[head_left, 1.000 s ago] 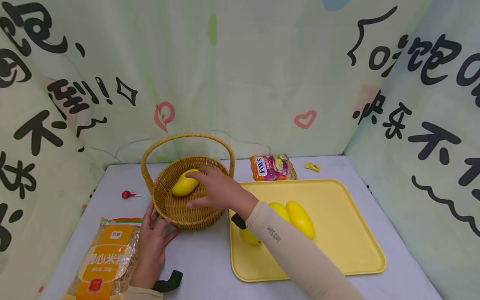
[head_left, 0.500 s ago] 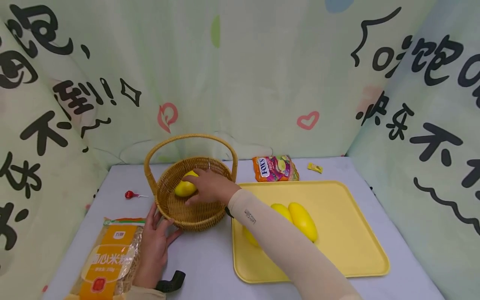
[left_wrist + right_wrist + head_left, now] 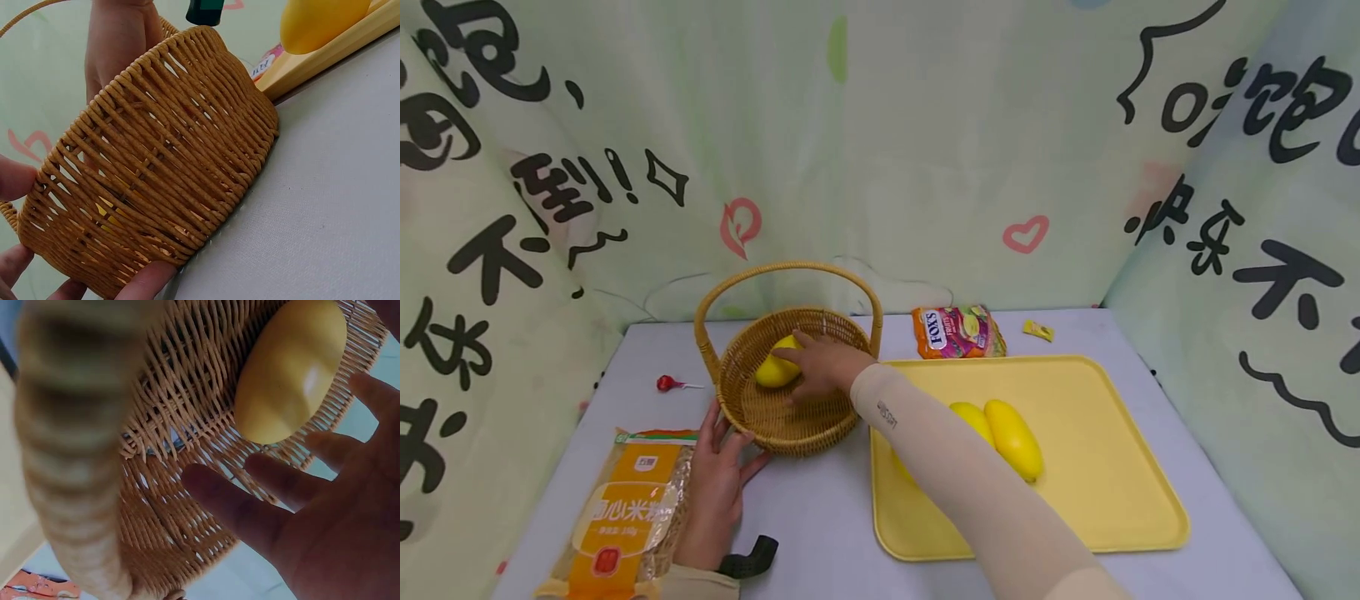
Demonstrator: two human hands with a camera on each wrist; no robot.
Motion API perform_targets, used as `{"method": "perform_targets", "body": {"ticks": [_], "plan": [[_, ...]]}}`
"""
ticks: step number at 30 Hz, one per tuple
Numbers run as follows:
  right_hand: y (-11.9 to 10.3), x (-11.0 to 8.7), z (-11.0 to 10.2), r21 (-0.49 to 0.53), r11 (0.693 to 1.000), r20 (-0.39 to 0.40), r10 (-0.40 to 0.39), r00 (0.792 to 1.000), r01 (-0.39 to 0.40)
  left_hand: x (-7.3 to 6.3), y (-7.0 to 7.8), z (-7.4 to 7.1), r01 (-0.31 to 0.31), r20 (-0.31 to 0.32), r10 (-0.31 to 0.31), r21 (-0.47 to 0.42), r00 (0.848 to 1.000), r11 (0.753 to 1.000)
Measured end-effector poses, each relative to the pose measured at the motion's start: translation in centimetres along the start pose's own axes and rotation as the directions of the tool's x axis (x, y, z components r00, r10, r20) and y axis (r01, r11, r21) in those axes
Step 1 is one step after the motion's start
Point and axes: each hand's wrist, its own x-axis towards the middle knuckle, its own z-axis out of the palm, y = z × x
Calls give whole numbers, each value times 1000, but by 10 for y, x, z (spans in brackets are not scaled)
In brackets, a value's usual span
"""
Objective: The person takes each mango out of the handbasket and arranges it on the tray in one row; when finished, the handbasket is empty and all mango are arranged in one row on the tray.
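Note:
A yellow mango lies inside the wicker basket, toward its left side. Over the basket's bowl, my right hand reaches in above the mango. The right wrist view shows its fingers spread beside the mango, with a gap to it. My left hand holds the basket's front left side, its fingers spread on the rim and the woven wall. More mangoes lie on the yellow tray, partly hidden behind the right sleeve.
An orange-labelled bag lies by the left forearm, a red lollipop left of the basket. Behind the tray are a Fox's candy bag and a small yellow packet. The basket handle arches above the bowl.
My right hand has moved a little farther into the basket over the mango. The left hand keeps its place on the basket, and the whole view has shifted slightly.

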Motion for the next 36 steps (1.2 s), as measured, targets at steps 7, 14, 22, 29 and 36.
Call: {"method": "perform_targets", "body": {"ticks": [7,14,22,29,36], "plan": [[-6,-1,-4,-51,999,40,7,999,-5,-2,1,1,1,3,-1,0,1000,1000],[-13,-3,-7,-52,998,72,35,997,-32,-4,1,2,-5,3,5,-10,1000,1000],[-22,-3,-10,-158,986,12,47,999,-44,-3,1,2,-10,-5,10,-16,1000,1000],[-32,-1,-14,-239,971,-16,4,1000,-8,-4,1,1,-1,-9,1,-9,1000,1000],[-34,0,-14,-210,977,-2,-22,1000,21,-3,1,1,-4,-9,4,-7,1000,1000]]}}
